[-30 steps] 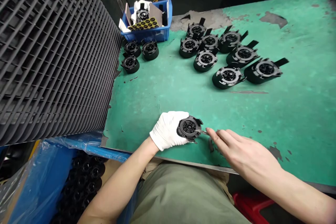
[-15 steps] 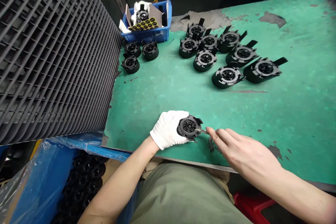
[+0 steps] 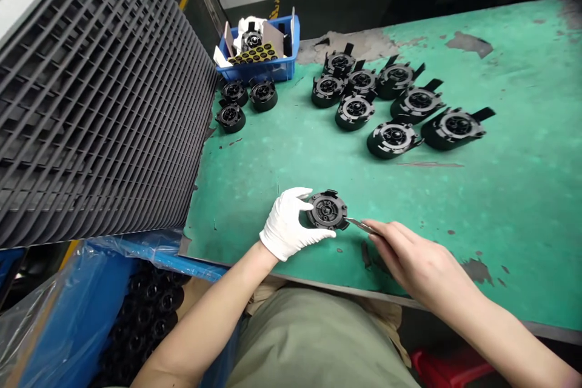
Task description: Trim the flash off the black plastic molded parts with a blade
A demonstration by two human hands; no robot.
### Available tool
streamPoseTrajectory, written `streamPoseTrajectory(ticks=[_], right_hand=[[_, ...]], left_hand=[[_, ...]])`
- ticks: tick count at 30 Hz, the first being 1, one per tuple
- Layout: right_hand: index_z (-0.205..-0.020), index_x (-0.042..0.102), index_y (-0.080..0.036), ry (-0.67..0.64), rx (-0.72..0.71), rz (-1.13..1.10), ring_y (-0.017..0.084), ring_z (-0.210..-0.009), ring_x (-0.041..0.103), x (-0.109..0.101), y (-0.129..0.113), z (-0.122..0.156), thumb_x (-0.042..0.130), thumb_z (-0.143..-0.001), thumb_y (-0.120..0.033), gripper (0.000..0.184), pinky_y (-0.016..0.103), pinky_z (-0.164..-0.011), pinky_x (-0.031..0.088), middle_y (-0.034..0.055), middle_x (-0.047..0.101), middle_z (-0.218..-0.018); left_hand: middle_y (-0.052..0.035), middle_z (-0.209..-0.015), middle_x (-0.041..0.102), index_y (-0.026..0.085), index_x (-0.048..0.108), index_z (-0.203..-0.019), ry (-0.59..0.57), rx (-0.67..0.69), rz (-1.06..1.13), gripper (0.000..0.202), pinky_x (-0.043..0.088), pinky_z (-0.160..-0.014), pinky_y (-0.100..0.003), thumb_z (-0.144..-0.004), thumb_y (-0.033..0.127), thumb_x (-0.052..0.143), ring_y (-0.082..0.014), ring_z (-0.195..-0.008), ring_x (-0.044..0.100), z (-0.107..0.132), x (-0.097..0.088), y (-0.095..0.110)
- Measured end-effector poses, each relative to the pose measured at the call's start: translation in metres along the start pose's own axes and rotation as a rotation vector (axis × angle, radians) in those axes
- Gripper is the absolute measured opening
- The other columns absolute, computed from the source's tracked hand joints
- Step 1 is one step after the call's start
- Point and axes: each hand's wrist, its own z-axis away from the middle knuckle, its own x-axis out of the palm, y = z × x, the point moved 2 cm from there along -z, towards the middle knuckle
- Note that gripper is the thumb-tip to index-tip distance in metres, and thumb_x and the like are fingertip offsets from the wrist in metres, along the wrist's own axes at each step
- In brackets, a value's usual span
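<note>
My left hand, in a white glove, cradles a round black plastic housing near the table's front edge. Its fingers are at the housing's left side and the thumb stretches along below it. Ribs and small holes show on the housing's face, and clips stick out from its rim. My bare right hand is closed on a thin metal tool with a narrow tip. That tip meets the housing's lower right rim; whether it is a blade or tweezers I cannot tell.
Several black housings stand at the back of the green table. A few more sit before a blue bin holding parts and cardboard. A dark grid rack rises at left. Below it, a plastic-lined box contains black parts.
The tool tip has moved from the housing's face to its lower right rim. The housing has turned, and my left fingers have shifted and spread around it. The camera view has tilted slightly.
</note>
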Motion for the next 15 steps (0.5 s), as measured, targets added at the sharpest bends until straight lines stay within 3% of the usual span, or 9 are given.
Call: streamPoseTrajectory(ticks=[4, 7, 12, 15], right_hand=[[-0.173, 0.070, -0.025, -0.002, 0.023, 0.043, 0.019, -0.078, 0.076, 0.003, 0.009, -0.001, 0.059, -0.131, -0.023, 0.044, 0.034, -0.064, 0.048, 0.0017, 0.079, -0.102], [-0.178, 0.070, -0.025, -0.022, 0.003, 0.056, 0.023, -0.087, 0.075, 0.004, 0.013, -0.007, 0.060, -0.128, -0.023, 0.052, 0.036, -0.071, 0.052, 0.0066, 0.081, -0.109], [-0.173, 0.072, -0.017, -0.078, -0.041, 0.074, 0.027, -0.091, 0.069, 0.007, 0.008, -0.014, 0.061, -0.125, -0.021, 0.049, 0.041, -0.082, 0.057, 0.0091, 0.078, -0.107], [-0.170, 0.075, -0.019, -0.106, -0.031, 0.103, 0.027, -0.089, 0.067, 0.008, 0.006, -0.012, 0.061, -0.121, -0.016, 0.051, 0.041, -0.080, 0.055, 0.0085, 0.077, -0.105]], left_hand=[[-0.0201, -0.151, 0.091, 0.028, 0.078, -0.120, -0.008, -0.017, 0.009, 0.085, 0.082, -0.119, -0.068, -0.069, 0.073, 0.130, -0.0459, -0.141, 0.094, -0.001, -0.001, 0.000], [-0.0186, -0.151, 0.092, 0.029, 0.077, -0.122, -0.022, -0.054, -0.007, 0.092, 0.082, -0.118, -0.066, -0.064, 0.077, 0.130, -0.0463, -0.140, 0.094, -0.001, -0.001, 0.004], [-0.0239, -0.170, 0.085, 0.026, 0.074, -0.166, -0.072, -0.139, -0.063, 0.146, 0.075, -0.136, -0.073, -0.047, 0.091, 0.128, -0.0539, -0.154, 0.089, -0.004, 0.004, 0.013], [-0.0227, -0.168, 0.088, 0.025, 0.075, -0.172, -0.146, -0.119, -0.055, 0.143, 0.072, -0.141, -0.070, -0.056, 0.090, 0.127, -0.0532, -0.156, 0.088, -0.013, 0.007, 0.017]])
